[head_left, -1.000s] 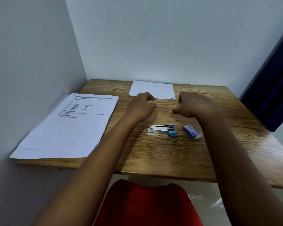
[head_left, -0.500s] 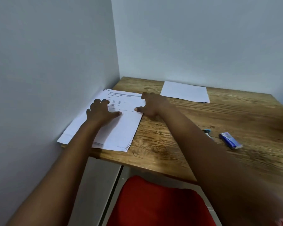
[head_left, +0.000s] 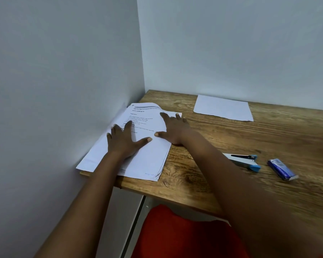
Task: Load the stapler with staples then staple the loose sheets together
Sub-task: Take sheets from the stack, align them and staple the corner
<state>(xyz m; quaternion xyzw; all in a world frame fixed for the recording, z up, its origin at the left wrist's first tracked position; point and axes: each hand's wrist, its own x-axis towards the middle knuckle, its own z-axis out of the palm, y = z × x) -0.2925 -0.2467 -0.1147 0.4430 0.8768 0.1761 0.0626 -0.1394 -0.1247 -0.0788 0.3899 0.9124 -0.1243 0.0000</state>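
A stack of loose printed sheets (head_left: 147,159) lies at the table's left edge against the wall. My left hand (head_left: 124,140) rests flat on the stack with fingers spread. My right hand (head_left: 172,127) presses on the stack's right edge, fingers apart, and the top sheet bulges up near its fingertips. A small white and blue stapler (head_left: 245,162) lies on the table to the right, partly hidden by my right forearm. Beside it lies a blue staple box (head_left: 282,169). Neither hand touches the stapler or the box.
A wooden table (head_left: 250,135) stands in a corner between two pale walls. A separate blank white sheet (head_left: 223,108) lies at the back by the wall. A red seat (head_left: 185,237) shows below the table's front edge.
Both hands moved from the table's middle over to the paper stack on the left. They now lie spread on it, and the top sheet has buckled up slightly. The view has swung left.
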